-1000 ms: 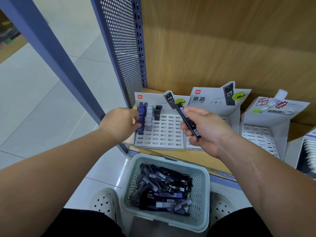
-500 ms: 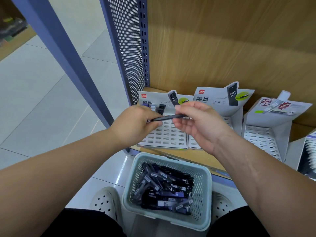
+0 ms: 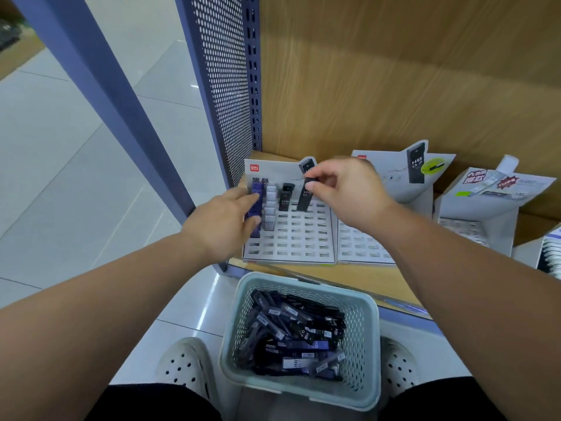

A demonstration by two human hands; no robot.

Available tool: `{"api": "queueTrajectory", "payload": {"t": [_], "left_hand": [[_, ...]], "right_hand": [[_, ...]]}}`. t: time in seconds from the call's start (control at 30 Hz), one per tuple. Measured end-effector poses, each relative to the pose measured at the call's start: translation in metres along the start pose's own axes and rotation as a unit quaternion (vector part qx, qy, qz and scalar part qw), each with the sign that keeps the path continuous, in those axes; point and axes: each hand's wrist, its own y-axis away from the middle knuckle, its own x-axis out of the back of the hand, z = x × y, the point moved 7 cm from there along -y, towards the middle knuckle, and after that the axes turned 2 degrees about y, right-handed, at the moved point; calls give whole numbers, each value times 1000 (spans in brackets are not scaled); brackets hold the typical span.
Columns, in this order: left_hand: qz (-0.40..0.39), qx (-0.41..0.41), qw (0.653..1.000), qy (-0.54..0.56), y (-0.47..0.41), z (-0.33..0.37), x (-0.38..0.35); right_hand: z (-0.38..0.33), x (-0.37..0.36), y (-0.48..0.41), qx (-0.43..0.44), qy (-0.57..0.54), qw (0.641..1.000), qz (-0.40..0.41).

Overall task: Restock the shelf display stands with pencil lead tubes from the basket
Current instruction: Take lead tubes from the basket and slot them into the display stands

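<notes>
Because each slot accepts 1 tube upright, the right hand (image 3: 343, 189) pinches the cap end of a black rectangular plastic pencil lead tube (image 3: 304, 197) between thumb and fingertips. The tube's foot is at a back-row slot of the white slotted card display stand (image 3: 291, 238). The left hand (image 3: 223, 218) grips the column of blue plastic tubes (image 3: 256, 202) between thumb and fingers, probably to steady the stand. Supply stock lies loose in the pale green perforated plastic basket (image 3: 364, 344) below the wooden shelf (image 3: 349, 276), near both hands.
</notes>
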Motion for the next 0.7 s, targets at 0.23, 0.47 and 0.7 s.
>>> {"api": "queueTrajectory", "payload": {"t": [0.23, 0.47, 0.7], "left_hand": [[-7, 21, 999, -33, -4, -7, -4], [-6, 36, 999, -25, -11, -9, -4], [-19, 42, 998, -35, -8, -8, -5]], "right_hand": [[-6, -40, -3, 81, 44, 996, 1], [-4, -57, -10, 76, 108, 990, -53], [-11, -70, -16, 74, 160, 979, -99]]}}
